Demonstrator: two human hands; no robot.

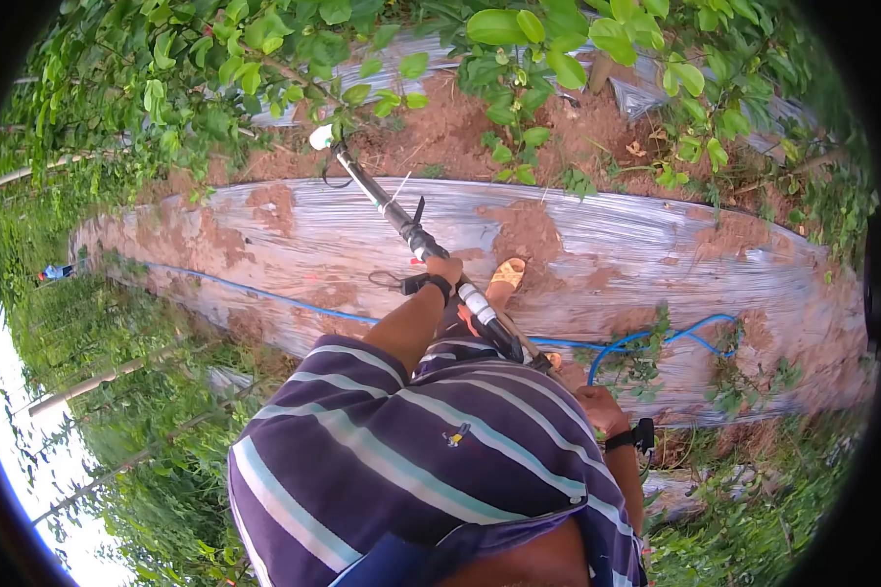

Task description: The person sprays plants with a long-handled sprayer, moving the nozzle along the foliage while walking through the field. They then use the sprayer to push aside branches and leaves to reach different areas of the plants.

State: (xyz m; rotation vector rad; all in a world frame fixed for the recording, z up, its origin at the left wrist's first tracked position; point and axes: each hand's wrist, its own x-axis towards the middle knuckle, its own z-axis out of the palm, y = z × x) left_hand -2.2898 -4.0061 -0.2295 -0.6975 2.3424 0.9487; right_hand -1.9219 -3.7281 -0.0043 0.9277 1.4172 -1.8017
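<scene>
A long black-and-white pole tool (398,217) runs slantwise in front of my body, its white tip (321,137) up by the leaves. My left hand (445,270) is wrapped round the middle of the pole, with a black band on the wrist. A thin dark loop hangs beside that hand. Low on the right, by my hip, my right hand (602,411) is curled, and a black device (642,434) is strapped to its wrist. A thin brown rod runs down toward this hand. What its fingers hold is partly hidden by my striped shirt.
Silvery plastic sheeting (636,225) with patches of soil covers the ground. A blue hose (264,292) lies across it and loops at the right. Leafy plants (558,39) crowd the top and both sides. A sandalled foot (507,277) stands on the sheeting. A person (56,272) is far left.
</scene>
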